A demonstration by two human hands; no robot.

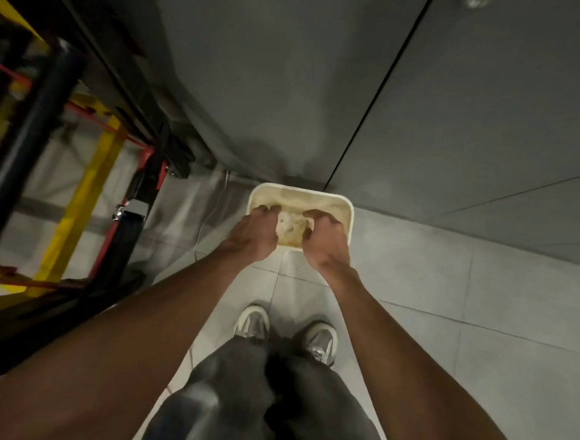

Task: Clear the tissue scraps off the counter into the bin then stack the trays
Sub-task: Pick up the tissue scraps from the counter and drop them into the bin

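Note:
A cream, rounded-rectangular bin (348, 206) stands on the floor against a grey cabinet. Both my hands reach down over its open top. My left hand (253, 234) and my right hand (326, 244) have curled fingers and hold a pale clump of tissue scraps (290, 225) between them, just above the inside of the bin. Whether more scraps lie at the bottom is unclear. Neither the counter top nor the trays are in view.
Grey cabinet fronts (425, 126) rise behind and to the right of the bin. A black, yellow and red metal frame (89, 178) stands close on the left. My feet in grey shoes (254, 320) are on the pale tiled floor (449, 282) just before the bin.

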